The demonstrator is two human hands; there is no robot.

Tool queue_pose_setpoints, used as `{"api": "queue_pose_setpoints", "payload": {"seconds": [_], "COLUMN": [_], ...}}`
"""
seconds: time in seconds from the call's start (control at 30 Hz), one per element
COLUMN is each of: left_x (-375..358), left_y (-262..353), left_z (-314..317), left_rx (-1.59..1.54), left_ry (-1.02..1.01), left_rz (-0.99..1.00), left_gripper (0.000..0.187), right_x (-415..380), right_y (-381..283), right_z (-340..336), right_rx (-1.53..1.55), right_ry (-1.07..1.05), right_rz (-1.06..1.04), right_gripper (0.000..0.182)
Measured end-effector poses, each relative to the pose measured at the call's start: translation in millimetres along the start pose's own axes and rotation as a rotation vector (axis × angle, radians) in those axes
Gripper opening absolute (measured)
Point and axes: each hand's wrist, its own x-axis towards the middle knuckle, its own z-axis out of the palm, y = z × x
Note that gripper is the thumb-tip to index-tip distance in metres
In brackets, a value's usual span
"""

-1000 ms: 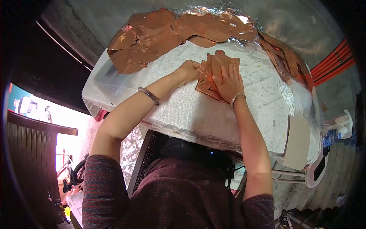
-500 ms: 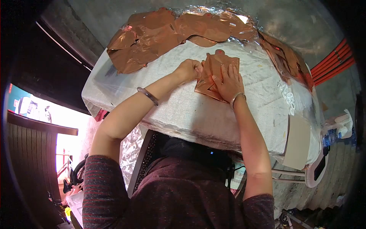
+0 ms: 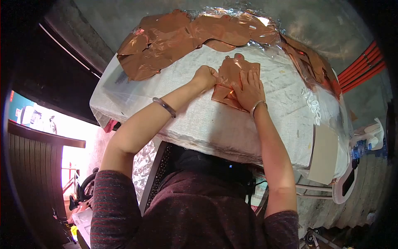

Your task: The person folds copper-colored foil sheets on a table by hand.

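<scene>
A folded copper-coloured foil sheet [image 3: 230, 68] lies on the white cloth-covered table [image 3: 195, 108]. My right hand [image 3: 249, 90] rests flat on its right part with the fingers stretched toward the far edge. At the sheet's left edge, my left hand [image 3: 205, 78] has its fingers pinched together on the foil. A small rounded tab with a reddish mark sticks up at the sheet's far edge. The part of the sheet under my right palm is hidden.
More copper-coloured foil pieces [image 3: 166, 41] with clear film lie along the table's far side. Another foil stack [image 3: 311, 66] is at the right, near white strings [image 3: 314, 108] and a cardboard piece [image 3: 324, 153]. Orange-red tubes [image 3: 365, 66] stand beyond the right edge.
My left hand has shifted slightly, and the foil's left part has changed shape and looks more crumpled. My right hand stays in nearly the same place.
</scene>
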Motion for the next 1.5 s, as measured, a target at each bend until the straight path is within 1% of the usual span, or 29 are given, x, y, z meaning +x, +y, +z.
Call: {"api": "queue_pose_setpoints", "payload": {"seconds": [0.07,0.13,0.17,0.23,0.27,0.33,0.37,0.43,0.47,0.53,0.67,0.77,0.83,0.87,0.93,0.97,1.03,1.07,1.13,1.17,1.2,1.27,1.37,1.5], "left_x": [3.6,-6.9,-12.3,-20.0,-22.8,-27.3,-29.0,-30.5,-32.3,-33.0,-30.5,-31.5,-27.9,-24.9,-16.1,-10.2,5.3,17.0,28.2,32.9,36.8,47.6,58.8,61.4], "left_y": [-10.2,-7.0,-5.0,-4.0,-3.0,-3.5,-3.4,-1.9,-1.8,-2.6,-2.2,-1.1,-3.1,-3.1,0.9,3.7,11.5,13.2,23.1,27.1,28.6,35.4,32.6,25.1], "left_z": [1.3,4.2,5.5,8.2,8.1,8.7,10.1,10.8,11.1,10.9,8.1,7.2,7.9,8.4,7.3,5.1,-1.3,-4.0,-7.0,-8.5,-7.5,-9.4,-12.7,-13.0], "left_rx": [-0.025,0.037,0.038,-0.012,-0.011,0.055,0.053,0.146,0.144,0.298,0.388,0.407,0.23,0.229,0.139,0.137,0.214,0.211,0.085,0.051,0.05,0.206,0.258,0.342], "left_ry": [0.031,0.159,0.159,0.199,0.197,0.201,0.199,0.247,0.246,0.297,0.253,0.243,0.265,0.262,0.378,0.379,0.264,0.262,0.092,0.041,0.04,0.027,-0.031,-0.012], "left_rz": [0.006,0.092,0.092,0.116,0.117,0.211,0.21,0.312,0.313,0.527,0.547,0.522,0.413,0.414,0.389,0.389,0.149,0.149,0.018,-0.046,-0.049,-0.168,-0.187,-0.141], "left_gripper": [0.011,0.015,0.015,0.022,0.022,0.025,0.025,0.027,0.027,0.029,0.029,0.028,0.028,0.028,0.024,0.024,0.029,0.029,0.028,0.027,0.027,0.032,0.031,0.034], "right_x": [-0.3,-1.8,-1.8,-1.5,-1.6,-2.8,-3.2,-1.5,-1.7,-1.1,-3.6,-1.6,-2.0,-2.2,-2.1,-2.3,-1.8,-1.6,-1.5,-1.6,-1.9,-1.8,-2.4,-2.4], "right_y": [-0.1,-0.9,-1.8,-3.0,-3.2,-2.1,-1.7,-1.5,-1.5,-0.5,-3.4,-2.2,-0.9,-0.3,-0.3,-0.5,-0.4,0.5,0.9,0.7,0.1,0.1,-1.0,0.0], "right_z": [0.1,-2.6,-4.0,-5.0,-5.0,-3.9,-3.5,-2.9,-2.2,-1.6,-5.7,-3.2,-0.7,0.5,-0.3,-0.5,-0.1,0.7,-0.5,-0.4,-0.4,-0.1,-2.6,-0.3], "right_rx": [0.004,0.006,-0.006,-0.019,-0.01,-0.004,-0.016,-0.028,-0.034,-0.042,-0.044,-0.043,-0.029,-0.022,-0.018,-0.017,-0.017,-0.032,-0.048,-0.041,-0.033,-0.043,-0.052,-0.043], "right_ry": [-0.003,-0.005,-0.023,-0.039,-0.036,-0.036,-0.034,-0.027,-0.027,-0.024,-0.031,-0.029,-0.016,-0.013,-0.008,-0.008,-0.009,-0.003,0.002,-0.004,-0.009,-0.008,-0.008,0.013], "right_rz": [0.001,0.004,0.007,0.011,0.009,0.012,0.002,-0.009,-0.011,-0.01,-0.012,-0.014,-0.009,-0.007,-0.005,-0.006,-0.006,-0.017,-0.025,-0.018,-0.013,-0.018,-0.017,-0.018], "right_gripper": [0.066,0.066,0.066,0.066,0.066,0.066,0.066,0.066,0.066,0.066,0.066,0.066,0.067,0.067,0.068,0.068,0.068,0.069,0.069,0.069,0.068,0.068,0.068,0.067]}}
